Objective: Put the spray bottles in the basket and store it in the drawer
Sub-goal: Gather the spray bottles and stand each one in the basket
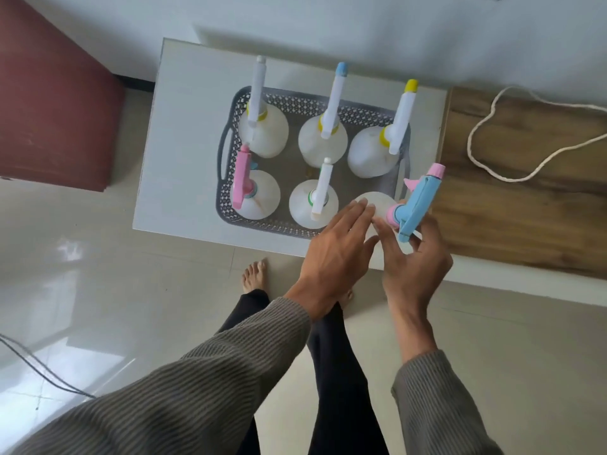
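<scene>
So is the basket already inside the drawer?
No, the grey basket sits on top of the white cabinet with the spray bottles standing in it.

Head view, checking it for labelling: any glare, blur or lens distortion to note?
Head view: window glare on the glossy floor tiles; the wide angle bends the white cabinet top edges; left hand and right hand are slightly motion-soft; the bottles in the grey basket stay readable.

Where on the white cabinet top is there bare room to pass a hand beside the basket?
Widest bare strip: white cabinet top left of the grey basket, beside its handle. Narrower strips run behind the basket and along the front edge. Inside, six spray bottles fill it; both hands, left hand and right hand, crowd the front-right corner.
</scene>
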